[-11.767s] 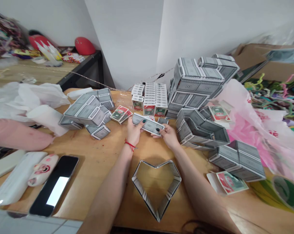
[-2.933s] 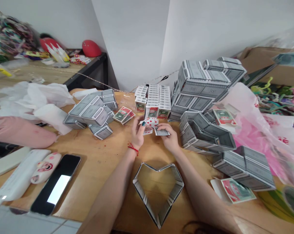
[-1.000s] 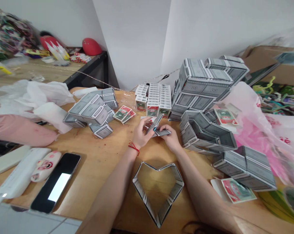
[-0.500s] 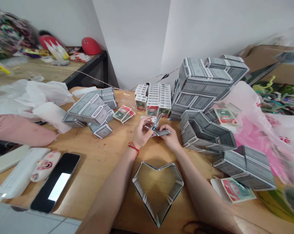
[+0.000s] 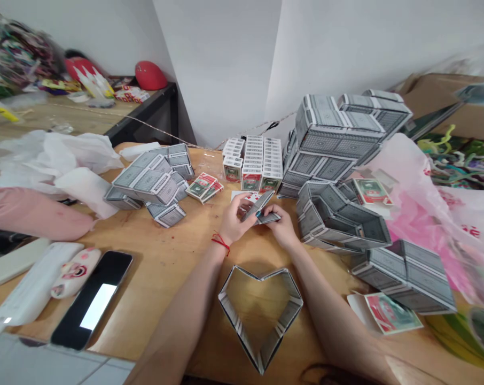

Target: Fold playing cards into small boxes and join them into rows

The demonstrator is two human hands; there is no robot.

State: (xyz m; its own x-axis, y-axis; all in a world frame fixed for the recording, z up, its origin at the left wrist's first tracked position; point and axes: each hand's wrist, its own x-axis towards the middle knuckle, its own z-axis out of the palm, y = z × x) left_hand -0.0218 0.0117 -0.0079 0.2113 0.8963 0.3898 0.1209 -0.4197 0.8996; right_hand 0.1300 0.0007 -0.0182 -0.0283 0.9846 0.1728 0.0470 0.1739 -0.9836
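Grey-backed playing cards are between my two hands above the table. My left hand is closed on a tilted card, its thumb with a dark green nail pressing near the lower edge. Fingers of my right hand are wrapped round a flatter grey card just to the right. Behind my left fingers lies a white card with red marks, partly hidden. A heart-shaped frame of joined cards stands on the table between my forearms.
Stacked card blocks and an open card ring stand at right, another card structure at left. Card boxes are lined up at the back. A phone lies front left; pink plastic bags lie far right.
The card in my left hand has tipped over to the right, from steep to a lower slant. My left thumb has shifted slightly right. The other things stay as they were.
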